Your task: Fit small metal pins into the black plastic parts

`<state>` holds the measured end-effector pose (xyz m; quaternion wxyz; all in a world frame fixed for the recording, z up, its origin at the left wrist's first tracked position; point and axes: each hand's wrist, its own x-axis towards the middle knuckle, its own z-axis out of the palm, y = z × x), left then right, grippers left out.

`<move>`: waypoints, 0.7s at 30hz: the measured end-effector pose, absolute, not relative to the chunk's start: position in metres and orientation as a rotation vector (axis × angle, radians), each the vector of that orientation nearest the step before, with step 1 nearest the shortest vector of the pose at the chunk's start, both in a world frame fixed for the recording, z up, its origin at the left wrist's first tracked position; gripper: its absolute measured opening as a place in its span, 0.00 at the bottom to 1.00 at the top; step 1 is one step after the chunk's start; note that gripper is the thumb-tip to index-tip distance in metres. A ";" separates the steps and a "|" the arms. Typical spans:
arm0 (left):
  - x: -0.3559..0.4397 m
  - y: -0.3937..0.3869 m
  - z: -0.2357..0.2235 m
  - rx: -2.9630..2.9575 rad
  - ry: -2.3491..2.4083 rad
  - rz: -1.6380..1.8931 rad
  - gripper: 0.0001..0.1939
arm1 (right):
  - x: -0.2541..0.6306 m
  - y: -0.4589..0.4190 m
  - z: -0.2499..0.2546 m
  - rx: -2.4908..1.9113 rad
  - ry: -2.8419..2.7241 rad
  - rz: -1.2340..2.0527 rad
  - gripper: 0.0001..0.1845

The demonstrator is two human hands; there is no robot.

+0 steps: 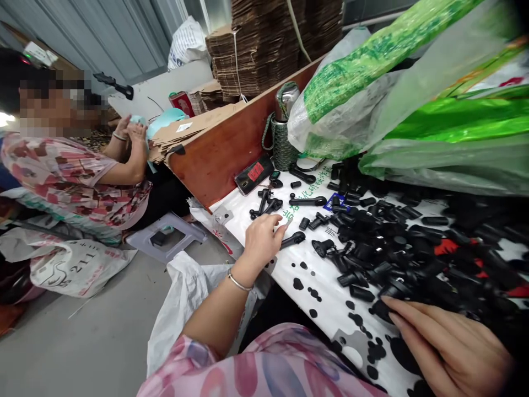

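Note:
My left hand (263,239) rests on the white sheet (318,278) covering the table, fingers curled loosely, fingertips touching a black plastic handle piece (292,239). Nothing is gripped in it. My right hand (448,344) lies at the lower right with fingers stretched out flat, its tips at the edge of a big heap of black plastic parts (397,242). Several loose black parts (266,204) and small black caps (298,284) lie scattered on the sheet between the hands.
A phone (253,174) leans on the brown wooden board (219,157). A braided flask (284,129) and green-white sacks (397,94) stand behind. At left another person in a flowered shirt (74,182) works; a grey stool (167,237), bags and cardboard stacks (264,44).

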<state>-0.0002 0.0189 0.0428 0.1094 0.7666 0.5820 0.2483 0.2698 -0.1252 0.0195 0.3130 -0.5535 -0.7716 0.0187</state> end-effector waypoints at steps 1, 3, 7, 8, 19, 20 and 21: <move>0.003 0.026 0.045 2.254 1.721 0.664 0.09 | 0.267 -0.128 0.025 -1.489 -2.041 0.063 0.22; 0.009 0.040 0.047 2.246 1.744 0.536 0.06 | 0.261 -0.131 0.032 -1.483 -2.032 0.068 0.21; 0.014 0.056 0.053 2.210 1.763 0.421 0.03 | 0.256 -0.131 0.038 -1.400 -1.972 0.009 0.16; 0.014 0.056 0.055 2.201 1.757 0.430 0.04 | 0.255 -0.131 0.039 -1.397 -1.984 0.002 0.14; 0.067 -0.050 0.065 1.377 0.887 0.494 0.11 | 0.243 -0.133 0.068 -1.364 -2.048 -0.052 0.19; 0.074 -0.059 0.065 1.315 0.842 0.432 0.11 | 0.242 -0.135 0.068 -1.348 -2.094 -0.071 0.18; 0.079 -0.066 0.064 1.280 0.808 0.394 0.11 | 0.241 -0.137 0.066 -1.341 -2.127 -0.094 0.17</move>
